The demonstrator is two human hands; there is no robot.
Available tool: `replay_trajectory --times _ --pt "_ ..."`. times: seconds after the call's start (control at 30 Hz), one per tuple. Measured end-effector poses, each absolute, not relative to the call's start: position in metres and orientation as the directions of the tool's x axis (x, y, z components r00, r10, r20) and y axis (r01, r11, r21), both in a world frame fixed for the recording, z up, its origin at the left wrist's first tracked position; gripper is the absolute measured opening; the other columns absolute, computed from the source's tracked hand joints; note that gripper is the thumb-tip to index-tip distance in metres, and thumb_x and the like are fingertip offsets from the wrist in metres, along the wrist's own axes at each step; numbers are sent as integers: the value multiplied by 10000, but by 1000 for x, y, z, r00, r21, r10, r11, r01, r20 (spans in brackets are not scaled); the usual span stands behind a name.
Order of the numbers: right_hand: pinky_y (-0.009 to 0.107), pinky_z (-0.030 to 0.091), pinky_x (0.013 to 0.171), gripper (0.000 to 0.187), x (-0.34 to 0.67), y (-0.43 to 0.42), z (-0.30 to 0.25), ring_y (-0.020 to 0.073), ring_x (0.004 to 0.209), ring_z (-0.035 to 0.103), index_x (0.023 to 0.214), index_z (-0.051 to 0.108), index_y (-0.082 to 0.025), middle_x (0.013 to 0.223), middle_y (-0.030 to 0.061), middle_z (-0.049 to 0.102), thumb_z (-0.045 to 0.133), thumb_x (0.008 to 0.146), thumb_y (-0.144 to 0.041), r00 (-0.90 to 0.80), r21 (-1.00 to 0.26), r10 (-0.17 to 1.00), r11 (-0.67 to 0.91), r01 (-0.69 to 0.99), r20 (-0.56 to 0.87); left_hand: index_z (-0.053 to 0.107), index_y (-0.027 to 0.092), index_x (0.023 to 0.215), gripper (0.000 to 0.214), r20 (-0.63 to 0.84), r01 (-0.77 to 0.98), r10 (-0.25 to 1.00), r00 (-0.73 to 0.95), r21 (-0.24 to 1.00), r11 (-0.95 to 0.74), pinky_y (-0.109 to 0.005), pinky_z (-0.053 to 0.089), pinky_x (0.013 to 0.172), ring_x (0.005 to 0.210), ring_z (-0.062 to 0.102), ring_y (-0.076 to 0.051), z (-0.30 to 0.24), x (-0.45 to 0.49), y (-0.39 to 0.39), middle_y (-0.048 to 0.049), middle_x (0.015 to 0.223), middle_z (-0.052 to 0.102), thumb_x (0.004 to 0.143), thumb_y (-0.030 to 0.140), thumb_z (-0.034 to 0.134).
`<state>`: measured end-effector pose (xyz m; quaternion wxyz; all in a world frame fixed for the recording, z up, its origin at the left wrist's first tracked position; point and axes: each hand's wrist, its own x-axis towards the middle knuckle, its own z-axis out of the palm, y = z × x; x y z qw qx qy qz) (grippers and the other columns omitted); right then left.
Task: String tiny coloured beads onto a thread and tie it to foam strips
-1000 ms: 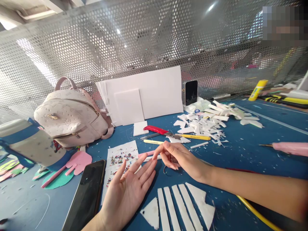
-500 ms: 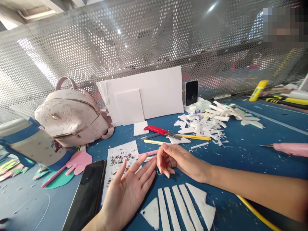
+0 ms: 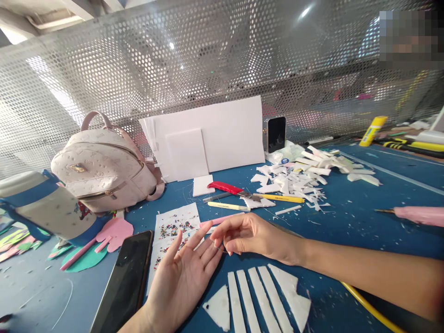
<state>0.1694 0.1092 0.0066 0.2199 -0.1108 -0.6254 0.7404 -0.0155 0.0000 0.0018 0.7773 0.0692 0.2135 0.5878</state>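
My left hand point(image 3: 183, 277) lies palm up with its fingers spread, holding nothing, just right of a black phone point(image 3: 125, 282). My right hand point(image 3: 251, 236) reaches in from the right. Its fingers are curled together in a pinch right at my left fingertips, and what they hold is too small to make out. Several white foam strips and triangles point(image 3: 258, 298) lie on the blue table just below both hands. A white sheet speckled with coloured bits point(image 3: 175, 224) and a pink stick point(image 3: 220, 219) lie behind the hands.
At the left stand a pink backpack point(image 3: 104, 166) and a blue-and-white bottle point(image 3: 45, 208). White boards point(image 3: 222, 134) lean on the mesh wall. Beyond the hands are a red knife point(image 3: 225, 187), yellow pens point(image 3: 280, 198) and a heap of foam scraps point(image 3: 301, 178). A pink tool point(image 3: 419, 215) and a yellow cable point(image 3: 367, 305) are at the right.
My right hand has lowered and turned from an upright pinch, then slid left until its fingertips met my left fingertips. The left hand has stayed put.
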Motion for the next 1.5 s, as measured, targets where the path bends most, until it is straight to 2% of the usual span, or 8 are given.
replay_trajectory --times 0.13,0.33,0.53,0.73,0.93,1.1,1.23,1.5 --pt "204 467 690 221 170 110 7 92 773 604 1064 717 -162 1027 78 693 691 856 -231 -869 -976 479 -97 -195 126 592 80 1255 505 -258 -888 943 209 355 294 -380 292 1166 1262 552 -259 2 -15 1 -182 1294 630 983 457 393" --pt "232 443 666 304 174 111 12 125 844 582 1161 684 -153 1135 121 663 500 920 -191 -896 -971 394 -38 -237 203 630 88 1223 507 -251 -893 946 206 348 287 -376 294 1164 1276 539 -260 2 -15 2 -170 1257 656 979 464 394" --pt "180 430 579 181 168 110 6 86 691 594 1032 733 -159 947 77 708 633 892 -216 -869 -978 462 -21 -208 175 623 79 1251 535 -219 -870 947 236 387 306 -369 270 1169 1208 593 -243 1 -15 2 -168 1247 666 989 465 361" --pt "212 496 617 142 169 111 5 75 597 589 881 762 -150 857 60 706 724 846 -281 -858 -980 491 -34 -195 154 623 77 1260 566 -200 -861 945 260 396 320 -363 250 1172 1238 572 -244 3 -13 2 -194 1354 597 996 481 327" --pt "266 522 820 86 170 106 13 126 865 623 852 764 -171 969 49 662 705 862 -233 -814 -956 501 159 -247 294 632 87 1261 580 -171 -851 947 273 416 321 -350 242 1168 1287 530 -245 1 -15 2 -171 1398 567 998 489 308" --pt "230 516 705 113 171 103 9 115 768 633 917 745 -161 907 42 708 634 913 -184 -857 -939 417 285 -192 302 649 101 1245 592 -138 -834 946 293 448 323 -355 251 1154 1312 503 -252 3 -14 2 -172 1340 613 1005 481 264" --pt "289 503 836 130 174 103 6 146 868 638 953 738 -157 901 50 704 612 929 -169 -838 -822 339 533 -202 426 633 105 1272 617 -133 -837 948 289 445 318 -363 211 1170 1372 426 -258 4 -14 1 -161 1359 598 1004 496 237" --pt "270 504 749 201 177 101 5 142 828 606 1047 719 -145 903 68 648 532 979 -166 -836 -518 212 850 -98 507 540 128 1382 658 -83 -838 943 321 440 324 -372 148 1194 1419 351 -262 7 -13 -2 -143 1428 541 980 566 260"
